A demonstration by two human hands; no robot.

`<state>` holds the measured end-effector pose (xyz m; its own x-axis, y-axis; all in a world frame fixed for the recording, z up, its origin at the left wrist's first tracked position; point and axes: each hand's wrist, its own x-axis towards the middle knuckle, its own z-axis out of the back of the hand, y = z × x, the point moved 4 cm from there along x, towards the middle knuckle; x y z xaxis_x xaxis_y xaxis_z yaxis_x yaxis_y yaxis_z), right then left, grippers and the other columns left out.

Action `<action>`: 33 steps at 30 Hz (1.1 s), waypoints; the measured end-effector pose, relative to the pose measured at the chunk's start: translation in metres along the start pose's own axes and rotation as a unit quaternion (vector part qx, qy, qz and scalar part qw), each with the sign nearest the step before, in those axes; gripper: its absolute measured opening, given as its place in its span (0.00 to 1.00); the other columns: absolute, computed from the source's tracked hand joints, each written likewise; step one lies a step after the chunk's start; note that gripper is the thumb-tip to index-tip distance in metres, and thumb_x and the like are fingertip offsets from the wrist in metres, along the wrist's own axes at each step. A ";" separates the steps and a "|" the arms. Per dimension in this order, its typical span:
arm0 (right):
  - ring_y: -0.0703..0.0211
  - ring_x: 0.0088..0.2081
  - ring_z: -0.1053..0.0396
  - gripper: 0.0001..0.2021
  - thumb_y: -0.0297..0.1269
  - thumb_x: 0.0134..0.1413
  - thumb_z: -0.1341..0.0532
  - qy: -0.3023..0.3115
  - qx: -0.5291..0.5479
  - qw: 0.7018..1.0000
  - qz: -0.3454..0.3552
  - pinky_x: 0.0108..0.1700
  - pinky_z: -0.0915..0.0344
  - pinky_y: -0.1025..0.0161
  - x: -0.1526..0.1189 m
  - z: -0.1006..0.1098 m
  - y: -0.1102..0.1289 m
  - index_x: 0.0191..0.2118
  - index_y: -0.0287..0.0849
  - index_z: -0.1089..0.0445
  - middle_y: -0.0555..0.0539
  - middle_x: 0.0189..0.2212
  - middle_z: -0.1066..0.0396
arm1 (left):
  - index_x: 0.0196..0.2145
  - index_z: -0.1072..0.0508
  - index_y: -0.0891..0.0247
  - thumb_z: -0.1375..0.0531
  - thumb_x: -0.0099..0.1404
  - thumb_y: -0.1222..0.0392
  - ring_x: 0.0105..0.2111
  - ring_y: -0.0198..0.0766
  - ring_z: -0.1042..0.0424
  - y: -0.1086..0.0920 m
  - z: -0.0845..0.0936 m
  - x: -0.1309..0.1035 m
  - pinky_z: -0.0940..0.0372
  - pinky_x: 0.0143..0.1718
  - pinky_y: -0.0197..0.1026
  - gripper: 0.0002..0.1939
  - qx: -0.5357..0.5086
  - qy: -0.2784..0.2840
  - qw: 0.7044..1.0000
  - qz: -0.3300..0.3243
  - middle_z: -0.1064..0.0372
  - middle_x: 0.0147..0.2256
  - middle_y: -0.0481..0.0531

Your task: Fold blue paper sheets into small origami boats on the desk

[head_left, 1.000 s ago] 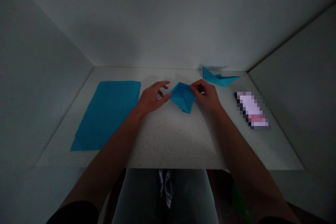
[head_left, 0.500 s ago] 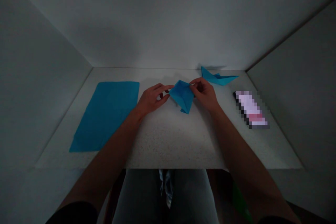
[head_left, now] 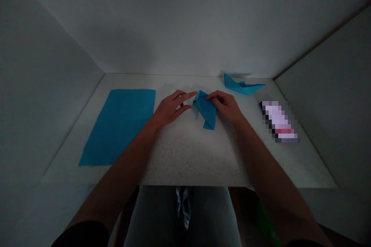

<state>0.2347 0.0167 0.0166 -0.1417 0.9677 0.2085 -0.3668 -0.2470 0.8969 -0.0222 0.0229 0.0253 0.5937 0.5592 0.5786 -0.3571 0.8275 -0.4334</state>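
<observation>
A partly folded piece of blue paper is held just above the middle of the table, its lower corner pointing toward me. My right hand pinches its right edge between thumb and fingers. On the other side, my left hand has its thumb and index finger spread apart. That index fingertip is close to the paper's upper left corner; whether it touches, I cannot tell. Behind my right hand lies a folded blue paper boat.
Blue paper sheets lie flat on the left of the white speckled table. A phone with a blurred-out screen rests at the right. White walls enclose the table at the back and both sides.
My left thumb and index finger have opened away from the folded paper's left corner. The paper has turned and narrowed in view, shifting slightly right with my right hand still on it.
</observation>
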 end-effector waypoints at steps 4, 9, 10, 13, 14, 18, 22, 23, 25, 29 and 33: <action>0.60 0.26 0.35 0.13 0.45 0.65 0.38 0.033 -0.026 0.999 -0.010 0.31 0.41 0.63 -0.001 -0.003 0.002 0.43 0.46 0.19 0.51 0.27 0.27 | 0.72 0.33 0.47 0.43 0.82 0.47 0.37 0.34 0.22 0.000 -0.002 0.000 0.24 0.48 0.41 0.24 0.018 0.038 0.999 0.003 0.27 0.56 0.55; 0.59 0.28 0.33 0.12 0.41 0.63 0.39 0.029 -0.081 0.996 0.020 0.33 0.40 0.62 -0.001 0.000 0.006 0.41 0.44 0.18 0.50 0.28 0.24 | 0.75 0.38 0.48 0.42 0.81 0.44 0.36 0.34 0.23 -0.006 -0.003 0.001 0.25 0.47 0.43 0.29 0.030 0.041 0.999 0.002 0.28 0.57 0.56; 0.59 0.28 0.33 0.12 0.41 0.62 0.39 0.030 -0.088 0.995 0.026 0.33 0.40 0.61 -0.001 0.000 0.007 0.40 0.44 0.18 0.50 0.28 0.24 | 0.75 0.38 0.48 0.43 0.82 0.45 0.36 0.34 0.23 -0.007 -0.003 0.002 0.25 0.46 0.42 0.28 0.042 0.049 0.998 0.002 0.28 0.56 0.56; 0.59 0.27 0.32 0.12 0.41 0.61 0.39 0.040 -0.094 0.994 0.030 0.33 0.39 0.61 -0.002 -0.001 0.011 0.39 0.44 0.18 0.51 0.26 0.24 | 0.72 0.34 0.49 0.44 0.83 0.48 0.37 0.35 0.24 -0.008 -0.005 0.002 0.26 0.43 0.40 0.24 0.070 0.071 0.995 0.000 0.28 0.54 0.57; 0.59 0.26 0.32 0.12 0.41 0.62 0.39 0.046 -0.088 0.995 0.023 0.33 0.39 0.62 -0.003 -0.002 0.011 0.40 0.44 0.19 0.51 0.25 0.26 | 0.70 0.31 0.50 0.44 0.83 0.48 0.36 0.35 0.24 -0.008 -0.005 0.003 0.27 0.42 0.40 0.23 0.070 0.074 0.995 0.000 0.27 0.54 0.56; 0.58 0.23 0.30 0.15 0.41 0.66 0.44 0.052 -0.037 0.998 -0.024 0.32 0.36 0.61 -0.004 -0.001 0.011 0.40 0.44 0.20 0.53 0.19 0.31 | 0.60 0.26 0.57 0.42 0.82 0.50 0.32 0.32 0.25 -0.003 -0.005 0.002 0.27 0.42 0.41 0.16 0.038 0.064 0.997 0.015 0.26 0.51 0.55; 0.58 0.24 0.28 0.16 0.45 0.69 0.44 0.038 0.006 0.999 -0.013 0.35 0.31 0.58 -0.002 0.004 0.010 0.38 0.44 0.21 0.50 0.25 0.25 | 0.58 0.27 0.59 0.43 0.82 0.52 0.34 0.33 0.22 0.002 -0.003 0.000 0.27 0.42 0.40 0.13 -0.019 0.014 0.998 0.051 0.25 0.49 0.54; 0.58 0.24 0.29 0.17 0.47 0.69 0.44 0.039 0.024 0.999 -0.006 0.35 0.30 0.57 -0.001 0.005 0.009 0.38 0.44 0.21 0.48 0.28 0.23 | 0.57 0.27 0.59 0.43 0.82 0.53 0.34 0.32 0.22 0.004 -0.002 0.000 0.27 0.42 0.39 0.13 -0.036 -0.004 0.997 0.065 0.24 0.49 0.54; 0.58 0.25 0.30 0.19 0.52 0.70 0.43 0.044 0.065 0.997 0.003 0.35 0.30 0.56 0.001 0.007 0.007 0.39 0.44 0.22 0.46 0.33 0.22 | 0.55 0.28 0.59 0.43 0.82 0.52 0.32 0.31 0.22 0.008 -0.002 -0.002 0.27 0.37 0.37 0.12 -0.077 -0.034 0.991 0.102 0.23 0.47 0.53; 0.57 0.30 0.31 0.21 0.59 0.66 0.38 0.036 0.086 0.995 0.029 0.35 0.31 0.57 0.005 0.012 0.004 0.39 0.45 0.24 0.46 0.35 0.25 | 0.49 0.29 0.59 0.40 0.79 0.45 0.27 0.31 0.23 0.018 -0.004 -0.004 0.31 0.26 0.34 0.15 -0.183 -0.071 0.964 0.178 0.24 0.40 0.50; 0.58 0.37 0.31 0.20 0.59 0.57 0.27 -0.001 0.034 0.996 0.084 0.37 0.32 0.60 0.006 0.013 0.004 0.35 0.48 0.26 0.47 0.40 0.29 | 0.43 0.29 0.60 0.37 0.76 0.40 0.26 0.32 0.21 0.024 -0.006 -0.003 0.29 0.26 0.34 0.19 -0.254 -0.099 0.939 0.210 0.25 0.37 0.48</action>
<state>0.2441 0.0218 0.0259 -0.1944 0.9134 0.3576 -0.2756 -0.4008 0.8738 -0.0284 0.0405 0.0088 0.3135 0.8707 0.3791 -0.1100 0.4298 -0.8962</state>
